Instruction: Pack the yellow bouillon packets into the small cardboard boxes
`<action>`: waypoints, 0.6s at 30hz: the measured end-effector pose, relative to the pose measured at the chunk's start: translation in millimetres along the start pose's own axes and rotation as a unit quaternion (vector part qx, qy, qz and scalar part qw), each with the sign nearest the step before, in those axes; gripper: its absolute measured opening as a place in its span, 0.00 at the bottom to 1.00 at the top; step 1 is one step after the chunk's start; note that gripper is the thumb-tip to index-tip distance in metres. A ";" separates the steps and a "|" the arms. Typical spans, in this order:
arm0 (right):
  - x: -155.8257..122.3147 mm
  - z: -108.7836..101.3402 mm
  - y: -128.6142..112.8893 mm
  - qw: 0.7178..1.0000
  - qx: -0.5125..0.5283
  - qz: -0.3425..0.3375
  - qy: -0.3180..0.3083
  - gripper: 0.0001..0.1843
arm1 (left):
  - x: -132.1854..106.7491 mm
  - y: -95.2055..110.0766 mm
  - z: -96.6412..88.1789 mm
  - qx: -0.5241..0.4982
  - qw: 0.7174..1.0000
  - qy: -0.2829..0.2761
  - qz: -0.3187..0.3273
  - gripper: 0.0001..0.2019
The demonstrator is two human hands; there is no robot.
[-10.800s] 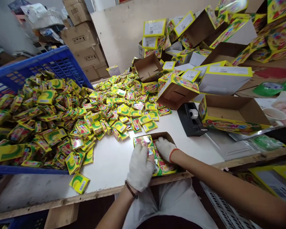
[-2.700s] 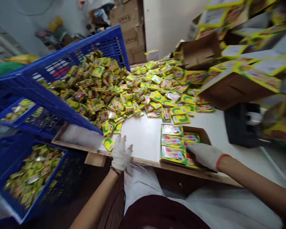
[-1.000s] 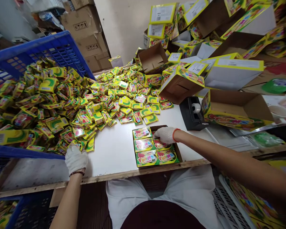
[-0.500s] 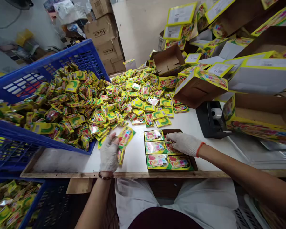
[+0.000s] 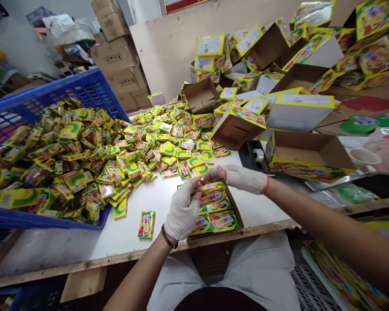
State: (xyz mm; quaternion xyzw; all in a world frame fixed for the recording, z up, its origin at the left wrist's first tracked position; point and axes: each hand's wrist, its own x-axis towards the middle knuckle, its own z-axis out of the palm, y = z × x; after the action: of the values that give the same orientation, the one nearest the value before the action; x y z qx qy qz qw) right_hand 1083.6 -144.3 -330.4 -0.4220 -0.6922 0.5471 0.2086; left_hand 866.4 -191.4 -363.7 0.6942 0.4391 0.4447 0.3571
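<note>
My left hand, in a white knit glove, is closed at the upper left of an open display box. Its fingers are on a small yellow-green "Twins" pack in the far row, partly hidden. Opposite it, my gloved right hand has its fingers bent together at the box's far end; what they pinch is not clear. More packs lie flat in rows, label up. A loose pack rests on the white table, left of my left hand.
A tilted blue crate spills a heap of packs across the table. A black tape dispenser stands right of the heap. Empty printed boxes pile up at the back right. A wooden edge borders the table's front.
My left hand has moved right to the display box, and one pack now lies on the table where it was. My right hand has shifted to the box's far end. The view has turned right.
</note>
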 end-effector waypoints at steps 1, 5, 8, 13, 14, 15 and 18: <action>-0.9 -3.4 -5.3 0.996 -0.081 -0.021 -0.002 0.23 | 2.4 -2.1 4.2 0.004 1.000 0.001 -0.011 0.20; 5.8 -7.8 -14.0 0.934 -0.358 0.025 0.000 0.09 | 8.7 -20.5 20.8 0.039 0.998 0.017 -0.050 0.27; 17.8 -8.4 5.7 0.910 -0.406 0.079 0.016 0.12 | 3.4 -39.2 28.0 0.206 0.978 -0.005 -0.023 0.29; 26.1 -9.5 42.2 0.847 -0.513 0.139 0.024 0.13 | -17.0 -60.9 30.2 0.473 0.876 -0.098 0.009 0.29; 25.9 -9.2 42.6 0.832 -0.535 0.147 0.023 0.14 | -19.8 -62.6 29.9 0.490 0.866 -0.104 0.005 0.30; 25.9 -8.7 40.5 0.821 -0.550 0.153 0.018 0.14 | -21.7 -63.5 29.6 0.500 0.860 -0.107 0.001 0.30; 29.4 -5.8 25.9 0.806 -0.566 0.169 -0.022 0.16 | -23.7 -63.5 28.6 0.510 0.854 -0.102 -0.005 0.29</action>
State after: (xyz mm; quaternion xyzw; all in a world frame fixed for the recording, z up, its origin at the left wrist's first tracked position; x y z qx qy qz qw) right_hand 1080.8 -115.9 -357.8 -0.5632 -0.8014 0.0937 -0.1783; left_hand 869.4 -193.6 -437.2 0.8185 0.5685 0.0831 -0.0020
